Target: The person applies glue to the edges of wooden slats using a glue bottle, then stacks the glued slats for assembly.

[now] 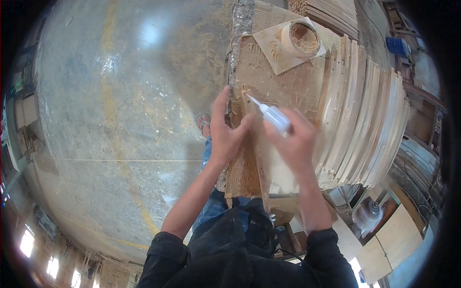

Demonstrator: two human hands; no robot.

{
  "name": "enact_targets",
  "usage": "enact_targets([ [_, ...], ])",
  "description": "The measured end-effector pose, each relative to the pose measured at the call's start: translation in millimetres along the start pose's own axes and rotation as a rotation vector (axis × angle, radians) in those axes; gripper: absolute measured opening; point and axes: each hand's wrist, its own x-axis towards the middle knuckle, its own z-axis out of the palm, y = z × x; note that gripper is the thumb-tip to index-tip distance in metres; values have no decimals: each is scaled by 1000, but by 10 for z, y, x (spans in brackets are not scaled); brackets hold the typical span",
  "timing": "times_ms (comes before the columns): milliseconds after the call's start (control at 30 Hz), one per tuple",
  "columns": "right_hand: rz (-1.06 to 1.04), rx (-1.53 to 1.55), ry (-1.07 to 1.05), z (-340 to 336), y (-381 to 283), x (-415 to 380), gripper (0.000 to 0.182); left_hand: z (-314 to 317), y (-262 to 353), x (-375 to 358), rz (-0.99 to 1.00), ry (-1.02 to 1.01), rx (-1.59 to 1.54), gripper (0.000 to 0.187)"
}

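Note:
My right hand (295,144) grips a small translucent squeeze bottle (274,116) with a thin pointed nozzle aimed up-left at a narrow wooden strip (259,168) lying on the workbench (283,81). My left hand (225,132) rests on the bench's left edge, fingers spread, thumb pressing against the strip's upper end close to the nozzle tip. The strip runs from the hands down toward my body.
A stack of curved pale wooden slats (365,120) fills the bench's right side. A round container of glue or sawdust (301,38) sits on a board at the back. Concrete floor (120,120) lies to the left. A power tool (367,213) rests lower right.

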Motion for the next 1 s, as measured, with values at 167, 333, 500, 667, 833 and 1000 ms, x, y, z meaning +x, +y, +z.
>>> enact_targets([
  [167, 14, -31, -6, 3, -38, 0, 31, 4, 0, -2, 0, 4, 0, 83],
  [333, -30, -33, 16, 33, -32, 4, 30, 19, -2, -7, -21, 15, -60, 83],
  [500, -14, -4, 26, 47, -21, -10, 30, 0, 3, -11, -1, 1, -12, 82],
  [667, 15, -11, 18, 37, -64, -9, 30, 4, -1, -7, -1, 6, -19, 82],
  [833, -6, 18, 40, 76, -25, -12, 29, -8, 19, -7, -2, 2, -14, 82],
  [1000, 8, 8, 26, 61, -19, -25, 30, -8, -5, -6, -1, 2, -13, 82],
])
